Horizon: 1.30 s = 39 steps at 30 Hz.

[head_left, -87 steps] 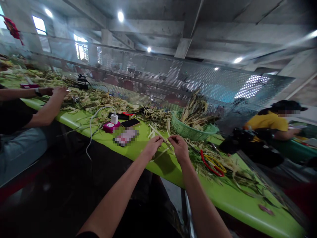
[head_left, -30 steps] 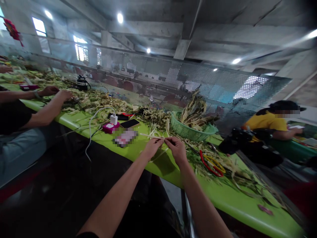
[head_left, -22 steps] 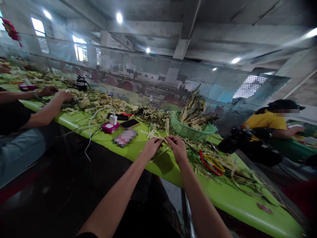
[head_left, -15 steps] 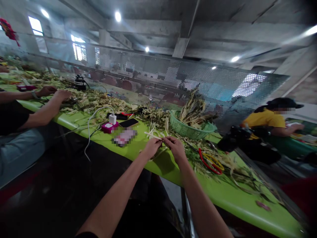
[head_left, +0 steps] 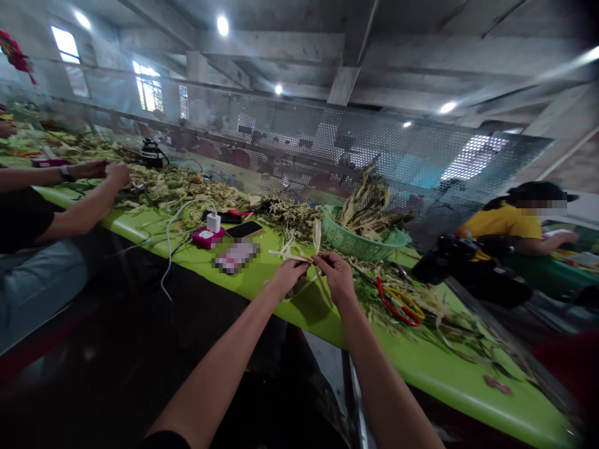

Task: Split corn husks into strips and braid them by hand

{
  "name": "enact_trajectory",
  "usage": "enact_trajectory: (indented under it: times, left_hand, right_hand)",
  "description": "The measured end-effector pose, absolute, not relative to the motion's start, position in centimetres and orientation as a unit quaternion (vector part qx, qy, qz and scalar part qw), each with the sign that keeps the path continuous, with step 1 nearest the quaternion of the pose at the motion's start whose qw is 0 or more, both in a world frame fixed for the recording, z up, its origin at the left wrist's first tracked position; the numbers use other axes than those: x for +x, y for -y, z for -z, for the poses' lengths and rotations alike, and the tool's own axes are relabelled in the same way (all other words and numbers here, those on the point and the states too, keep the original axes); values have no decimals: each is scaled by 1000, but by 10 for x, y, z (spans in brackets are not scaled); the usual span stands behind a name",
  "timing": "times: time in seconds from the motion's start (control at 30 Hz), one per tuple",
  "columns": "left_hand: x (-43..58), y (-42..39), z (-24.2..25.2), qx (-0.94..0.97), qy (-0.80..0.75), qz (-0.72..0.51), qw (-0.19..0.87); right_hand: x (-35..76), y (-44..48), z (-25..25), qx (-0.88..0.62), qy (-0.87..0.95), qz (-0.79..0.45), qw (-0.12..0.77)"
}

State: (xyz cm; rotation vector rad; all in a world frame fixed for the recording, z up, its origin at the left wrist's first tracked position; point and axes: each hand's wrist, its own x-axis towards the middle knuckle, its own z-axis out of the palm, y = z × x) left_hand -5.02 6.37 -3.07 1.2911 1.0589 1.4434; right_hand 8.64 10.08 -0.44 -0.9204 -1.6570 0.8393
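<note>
1. Pale strips (head_left: 297,257) (look like dried leaf): at the fingertips, above the near part of the green table (head_left: 412,368).
2. Left hand (head_left: 291,274): thumb and forefinger pressed together, pinching the strips; remaining fingers curled, partly hidden.
3. Right hand (head_left: 337,274): thumb and forefinger also pinching at the strips, tips just beside the left hand's; whether the two sets of tips touch, cannot tell.
4. Key relation: crossing point sits in the narrow gap between both sets of fingertips. Neither hand clearly nearer to it.
5. Long axis: main length runs roughly left-right, free end poking out left past the left hand, slightly to the far side.
6. Another narrow length slants down from the fingertips toward near right, alongside the right hand.
7. Wide blade (head_left: 317,234) stands roughly upright on the far side of the fingertips; held or merely behind, cannot tell.
8. Far right of the hands: green basket (head_left: 347,242) with dry leaves (head_left: 367,209).
9. Right of the right hand: red loop (head_left: 388,310) and yellow loop (head_left: 406,304) on loose leaf scraps, apart from the fingers.
10. Left: black phone (head_left: 244,229), white plug (head_left: 213,221), well apart from the strips.
</note>
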Motion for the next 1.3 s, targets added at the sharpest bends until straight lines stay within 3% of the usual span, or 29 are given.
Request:
enact_trajectory:
  times: [0.3, 0.77, 1.1, 1.3]
  left_hand:
    - [-53, -67, 33, 454, -446, -630, 445]
    - [-54, -68, 32, 449, -437, -653, 424]
    - [-51, -67, 30, 449, -435, -645, 440]
    - [-52, -70, 34, 462, -458, -627, 428]
  right_hand:
    - [87, -99, 3, -387, 694, -282, 538]
    - [87, -89, 3, -365, 834, -27, 413]
    - [81, -86, 3, -387, 817, 2, 426]
    - [81, -89, 6, -409, 783, -70, 463]
